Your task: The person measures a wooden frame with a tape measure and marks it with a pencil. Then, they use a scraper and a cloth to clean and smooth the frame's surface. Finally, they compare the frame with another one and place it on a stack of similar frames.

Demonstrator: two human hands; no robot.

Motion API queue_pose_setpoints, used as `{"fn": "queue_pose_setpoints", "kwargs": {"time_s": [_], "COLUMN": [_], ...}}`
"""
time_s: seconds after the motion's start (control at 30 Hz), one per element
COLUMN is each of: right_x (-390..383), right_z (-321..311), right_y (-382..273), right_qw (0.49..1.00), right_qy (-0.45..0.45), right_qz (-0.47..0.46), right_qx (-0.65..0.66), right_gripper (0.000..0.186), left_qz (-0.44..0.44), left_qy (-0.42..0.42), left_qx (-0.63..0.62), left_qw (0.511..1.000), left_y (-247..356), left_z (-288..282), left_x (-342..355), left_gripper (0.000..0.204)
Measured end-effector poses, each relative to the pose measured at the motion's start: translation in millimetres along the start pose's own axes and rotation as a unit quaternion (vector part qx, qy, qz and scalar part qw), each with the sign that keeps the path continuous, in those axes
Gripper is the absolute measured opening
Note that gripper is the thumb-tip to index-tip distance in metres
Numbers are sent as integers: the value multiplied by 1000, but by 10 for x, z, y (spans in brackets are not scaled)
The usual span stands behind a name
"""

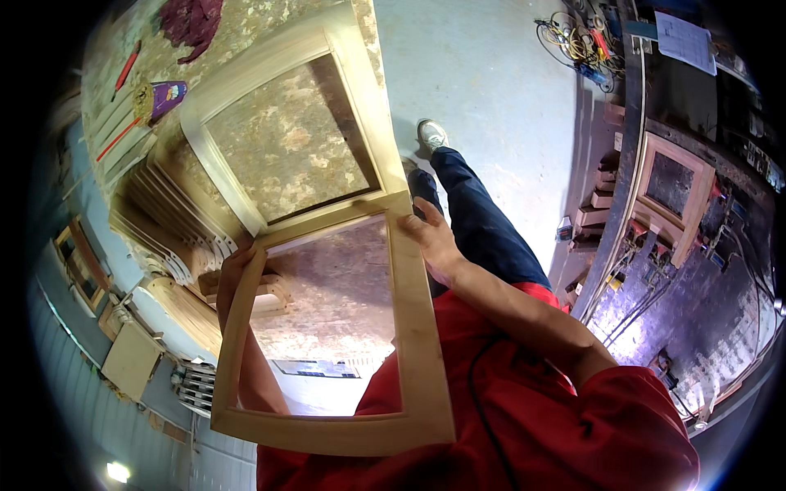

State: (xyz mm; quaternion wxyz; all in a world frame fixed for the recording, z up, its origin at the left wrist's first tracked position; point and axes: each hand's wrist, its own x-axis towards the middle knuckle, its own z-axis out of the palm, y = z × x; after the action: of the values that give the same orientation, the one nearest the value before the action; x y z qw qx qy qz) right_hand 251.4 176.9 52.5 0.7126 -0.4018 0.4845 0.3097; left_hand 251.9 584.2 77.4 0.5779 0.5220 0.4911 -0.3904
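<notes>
A pale wooden frame [419, 327] with an open middle is held up in front of my red top, tilted, its lower rail curved. My right hand [432, 241] grips its right side near the upper corner, thumb on the front face. At the opposite upper corner my left hand [233, 274] is closed round the left side; part of its fingers are hidden behind the wood. Just beyond lies a second wooden frame [360, 90], flat on the mottled workbench [278, 24]. The held frame's top edge overlaps the near end of that one, and whether they touch I cannot tell.
Left on the bench are stacked curved wooden pieces [172, 221], a purple tub [168, 98], a red tool [128, 65] and a dark red cloth [192, 29]. At right, another bench carries a wooden frame [700, 196] among clamps. Tangled cables [573, 41] lie at the far right.
</notes>
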Motion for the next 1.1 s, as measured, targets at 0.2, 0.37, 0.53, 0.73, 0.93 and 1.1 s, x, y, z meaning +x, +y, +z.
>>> {"fn": "queue_pose_setpoints", "kwargs": {"time_s": [0.2, 0.37, 0.53, 0.73, 0.93, 1.1], "right_x": [162, 261, 319, 431, 548, 699], "right_z": [-37, -88, 118, 956, 1435, 1523], "right_y": [-126, -55, -263, -1336, -2123, -2294], "right_qw": [996, 995, 996, 989, 984, 983], "right_qy": [-79, -95, -58, -114, -145, -168], "right_qz": [11, -16, -37, -55, -83, -41], "right_qx": [-35, -24, -61, -73, -65, -53], "right_gripper": [61, 57, 53, 47, 46, 57], "left_qz": [42, 30, 124, 302, 307, 322], "left_qy": [22, -18, 55, -49, -38, 19], "left_qx": [49, -16, -11, 187, 199, 415], "left_qw": [998, 999, 991, 933, 930, 851], "left_y": [44, -165, 146, 1344, 2227, 2445], "left_z": [89, -221, -306, -675, -480, -528], "left_x": [-90, 156, 277, 500, 594, 518], "left_gripper": [24, 24, 34, 42, 37, 31]}}
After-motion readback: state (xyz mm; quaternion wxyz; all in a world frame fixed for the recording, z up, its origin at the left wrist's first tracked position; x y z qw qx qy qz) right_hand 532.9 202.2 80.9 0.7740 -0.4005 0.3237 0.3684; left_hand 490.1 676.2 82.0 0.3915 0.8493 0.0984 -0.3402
